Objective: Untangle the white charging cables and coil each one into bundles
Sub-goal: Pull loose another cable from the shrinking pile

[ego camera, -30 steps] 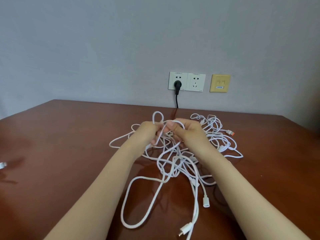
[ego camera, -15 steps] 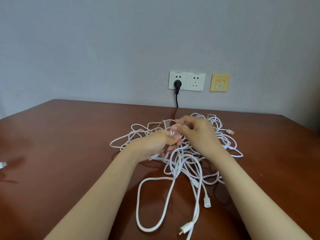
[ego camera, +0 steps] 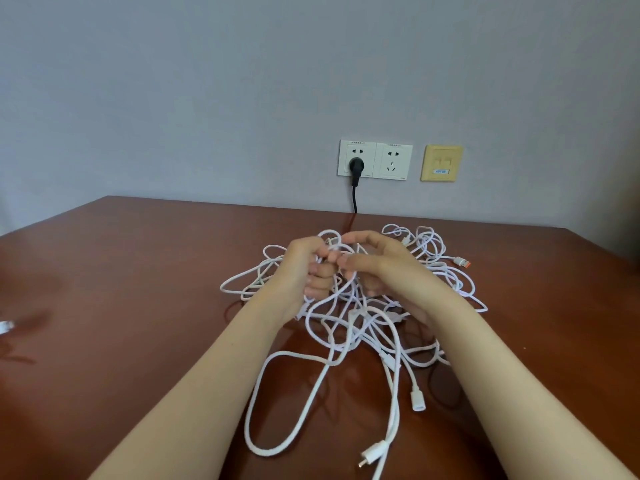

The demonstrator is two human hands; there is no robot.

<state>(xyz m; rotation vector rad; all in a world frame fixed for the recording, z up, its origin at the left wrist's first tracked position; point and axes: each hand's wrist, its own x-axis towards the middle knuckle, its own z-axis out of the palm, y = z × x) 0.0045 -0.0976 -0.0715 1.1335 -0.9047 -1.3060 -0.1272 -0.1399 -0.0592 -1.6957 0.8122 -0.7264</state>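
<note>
On the brown table (ego camera: pixel 138 306), head view: white charging cables (ego camera: pixel 349 323), one tangled heap, untangling step in hand.
Grips narrow: left hand (ego camera: pixel 304 268) and right hand (ego camera: pixel 381 268) meet over the heap, fingers curled round thin strands, apparently one shared loop. Cords round, matte, limp; wood glossy. Next move likely calls for tracing a free plug (ego camera: pixel 372 453) back through the knot, loosening gently before coiling.

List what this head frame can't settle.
Head view:
- Cable count in white cable tangle: strands overlap, hands cover its middle.
- Which strands the left hand and right hand pinch: fingers hide them.
- Left-edge white object: cropped, blurred.
- Where the black cord goes: drops behind table edge.
</note>
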